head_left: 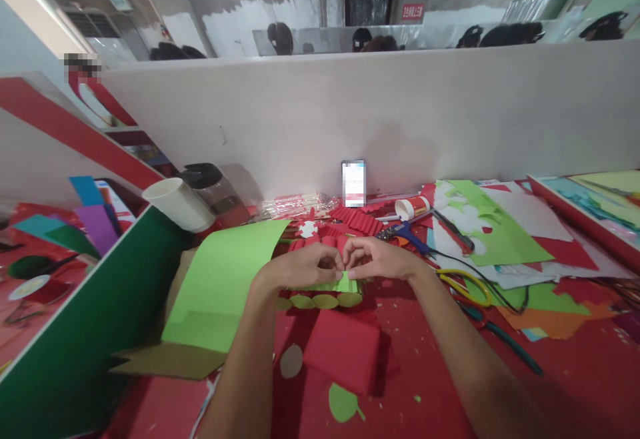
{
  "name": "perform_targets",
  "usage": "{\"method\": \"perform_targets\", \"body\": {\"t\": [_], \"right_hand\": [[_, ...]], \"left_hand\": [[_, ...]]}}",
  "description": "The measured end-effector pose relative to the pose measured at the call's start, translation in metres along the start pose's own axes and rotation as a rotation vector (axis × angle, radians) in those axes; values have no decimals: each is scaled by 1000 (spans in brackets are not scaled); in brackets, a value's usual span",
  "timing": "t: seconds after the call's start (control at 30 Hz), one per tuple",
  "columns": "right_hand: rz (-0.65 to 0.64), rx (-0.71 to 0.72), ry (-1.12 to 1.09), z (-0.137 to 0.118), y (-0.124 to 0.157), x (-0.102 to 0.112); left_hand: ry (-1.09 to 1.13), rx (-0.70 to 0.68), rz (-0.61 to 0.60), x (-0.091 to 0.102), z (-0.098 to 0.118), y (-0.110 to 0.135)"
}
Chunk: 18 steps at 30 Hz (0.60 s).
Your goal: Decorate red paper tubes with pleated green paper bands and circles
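My left hand (310, 265) and my right hand (375, 259) meet in the middle, fingertips pinched on a light green paper strip (347, 283) that looks pleated. Just in front of the strip runs a row of round green paper discs (325, 301). Red pleated paper pieces (327, 240) lie behind my fingers, partly covered by them. Nearer to me are a red box-shaped piece (345, 352), a green leaf-shaped cutout (344, 403) and a pale oval cutout (291, 361). A large curved green sheet (215, 285) stands left of my left hand.
Blue-handled scissors (410, 233), yellow-handled scissors (465, 287) and a utility knife (453, 231) lie to the right, near paper sheets (500, 225). A phone (354, 183) leans on the white partition (280, 112). A white cup (177, 204) and green board (80, 332) are left.
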State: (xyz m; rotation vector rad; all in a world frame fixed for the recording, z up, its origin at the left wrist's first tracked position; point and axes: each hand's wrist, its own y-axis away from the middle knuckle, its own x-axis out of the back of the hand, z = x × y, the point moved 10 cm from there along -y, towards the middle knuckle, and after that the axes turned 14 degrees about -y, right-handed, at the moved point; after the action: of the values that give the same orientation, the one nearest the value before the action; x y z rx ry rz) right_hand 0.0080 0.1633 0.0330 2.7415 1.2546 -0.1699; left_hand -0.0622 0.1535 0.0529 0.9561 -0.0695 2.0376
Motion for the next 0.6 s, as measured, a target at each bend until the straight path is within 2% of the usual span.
{"method": "perform_targets", "body": {"t": [0.2,0.37,0.6], "right_hand": [[0,13,-2,-6,0,-4],[61,2,5,-9,-2,-5],[106,24,-29,-14,-2,-1]], "left_hand": [[-99,-12,-2,0,2,-1],[-111,-5,5,-1,-1,-3],[212,-55,11,-3,2,-1]]}}
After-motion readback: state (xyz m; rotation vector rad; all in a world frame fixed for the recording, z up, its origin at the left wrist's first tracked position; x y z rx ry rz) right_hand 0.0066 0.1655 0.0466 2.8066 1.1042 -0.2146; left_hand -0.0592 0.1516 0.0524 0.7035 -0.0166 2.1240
